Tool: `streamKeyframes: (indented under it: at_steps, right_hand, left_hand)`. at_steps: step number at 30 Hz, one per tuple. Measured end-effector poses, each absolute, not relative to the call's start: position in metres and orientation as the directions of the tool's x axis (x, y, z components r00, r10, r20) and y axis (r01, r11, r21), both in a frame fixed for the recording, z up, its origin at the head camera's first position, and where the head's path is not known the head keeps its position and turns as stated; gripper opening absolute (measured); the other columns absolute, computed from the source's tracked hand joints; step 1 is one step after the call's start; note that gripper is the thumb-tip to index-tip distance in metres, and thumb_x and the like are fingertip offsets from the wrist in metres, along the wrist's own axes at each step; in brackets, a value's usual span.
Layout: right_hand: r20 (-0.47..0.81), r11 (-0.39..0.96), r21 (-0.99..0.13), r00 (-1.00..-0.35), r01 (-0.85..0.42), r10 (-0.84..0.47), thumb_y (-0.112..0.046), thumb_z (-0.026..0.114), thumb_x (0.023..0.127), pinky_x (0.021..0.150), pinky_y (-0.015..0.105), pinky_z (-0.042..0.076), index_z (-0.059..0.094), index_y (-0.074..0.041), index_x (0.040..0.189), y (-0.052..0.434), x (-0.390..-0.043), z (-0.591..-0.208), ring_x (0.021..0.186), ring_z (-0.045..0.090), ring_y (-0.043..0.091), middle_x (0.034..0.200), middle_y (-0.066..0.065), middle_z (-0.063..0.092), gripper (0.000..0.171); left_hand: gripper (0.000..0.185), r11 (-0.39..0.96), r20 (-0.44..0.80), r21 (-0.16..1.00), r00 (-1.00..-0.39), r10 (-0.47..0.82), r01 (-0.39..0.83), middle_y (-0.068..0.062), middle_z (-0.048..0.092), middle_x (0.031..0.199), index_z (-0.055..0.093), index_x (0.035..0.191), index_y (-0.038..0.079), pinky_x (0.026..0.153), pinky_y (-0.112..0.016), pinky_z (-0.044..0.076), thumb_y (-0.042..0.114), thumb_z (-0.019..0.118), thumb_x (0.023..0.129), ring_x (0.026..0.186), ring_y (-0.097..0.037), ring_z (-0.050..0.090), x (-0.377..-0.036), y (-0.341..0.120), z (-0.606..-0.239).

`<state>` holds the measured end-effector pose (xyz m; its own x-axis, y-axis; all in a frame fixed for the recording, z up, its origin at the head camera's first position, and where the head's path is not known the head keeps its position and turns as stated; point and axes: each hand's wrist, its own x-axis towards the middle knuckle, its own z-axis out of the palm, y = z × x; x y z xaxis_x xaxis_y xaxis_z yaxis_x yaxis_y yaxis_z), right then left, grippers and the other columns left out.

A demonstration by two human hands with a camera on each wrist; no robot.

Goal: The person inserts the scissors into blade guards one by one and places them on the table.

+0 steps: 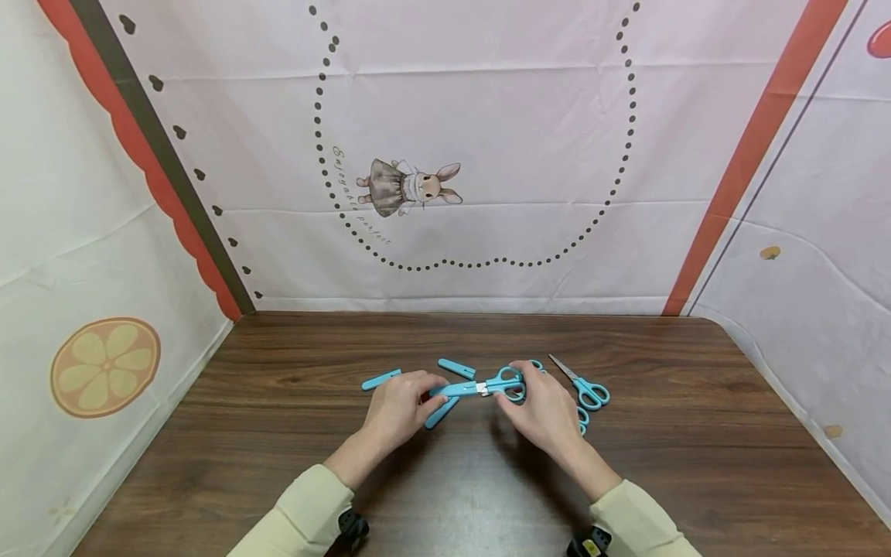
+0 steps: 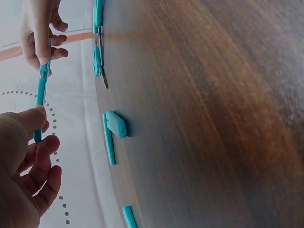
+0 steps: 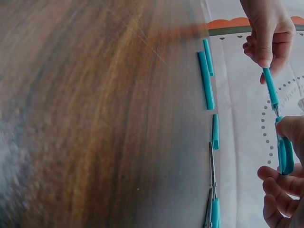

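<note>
Above the table, my right hand (image 1: 546, 406) pinches the blue handles of a pair of scissors (image 1: 511, 384) between thumb and fingers. My left hand (image 1: 400, 406) pinches the far end of a blue blade cover (image 1: 459, 389). The cover sits over the blades, and a short strip of metal shows between it and the handles. In the right wrist view the scissors (image 3: 285, 154) and cover (image 3: 270, 88) are in line. Three loose covers lie beneath and around my left hand: one at left (image 1: 380, 379), one behind (image 1: 456, 367), one in front (image 1: 440, 415).
Uncovered blue scissors (image 1: 588, 391) lie right of my right hand, blades pointing back and left. More blue handles (image 1: 583, 420) show beside my right wrist, partly hidden by it. The brown wooden table (image 1: 313, 340) meets a printed cloth backdrop (image 1: 487, 232).
</note>
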<state>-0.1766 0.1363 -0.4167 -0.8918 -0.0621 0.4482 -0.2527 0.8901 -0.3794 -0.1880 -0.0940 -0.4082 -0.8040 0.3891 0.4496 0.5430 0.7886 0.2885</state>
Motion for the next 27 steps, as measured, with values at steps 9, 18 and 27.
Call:
streamKeyframes:
  at_steps: [9, 18, 27]
  right_hand:
    - [0.459, 0.888, -0.378, -0.886, -0.262, -0.066, -0.039, 0.073, 0.073, 0.041, 0.024, 0.024, 0.059, -0.013, 0.115, 0.1348, -0.1751, -0.4151, 0.047, 0.031, 0.007, 0.056, -0.010, 0.038, 0.051]
    - [0.460, 0.886, -0.383, -0.886, -0.261, -0.062, -0.038, 0.073, 0.074, 0.041, 0.024, 0.023, 0.059, -0.014, 0.115, 0.1335, -0.1745, -0.4146, 0.047, 0.031, 0.008, 0.056, -0.010, 0.038, 0.051]
    - [0.495, 0.886, -0.371, -0.866, -0.278, -0.064, -0.036, 0.074, 0.073, 0.044, 0.025, 0.027, 0.059, -0.013, 0.114, 0.1326, -0.1744, -0.4163, 0.050, 0.035, 0.008, 0.060, -0.008, 0.047, 0.049]
  left_hand:
    - [0.016, 0.791, 0.456, 0.272, -0.797, 0.395, 0.548, 0.015, 0.053, 0.066, 0.071, 0.093, 0.022, 0.046, -0.015, 0.031, 0.028, 0.072, 0.079, 0.053, 0.002, 0.040, -0.1875, -0.0938, -0.4081]
    - [0.016, 0.781, 0.476, 0.269, -0.783, 0.401, 0.564, 0.014, 0.054, 0.066, 0.071, 0.093, 0.020, 0.045, -0.015, 0.031, 0.027, 0.073, 0.078, 0.052, 0.001, 0.039, -0.1881, -0.0932, -0.4093]
    - [0.016, 0.768, 0.506, 0.259, -0.760, 0.409, 0.586, 0.014, 0.055, 0.067, 0.071, 0.091, 0.022, 0.046, -0.016, 0.030, 0.028, 0.075, 0.076, 0.051, 0.001, 0.039, -0.1883, -0.0927, -0.4097]
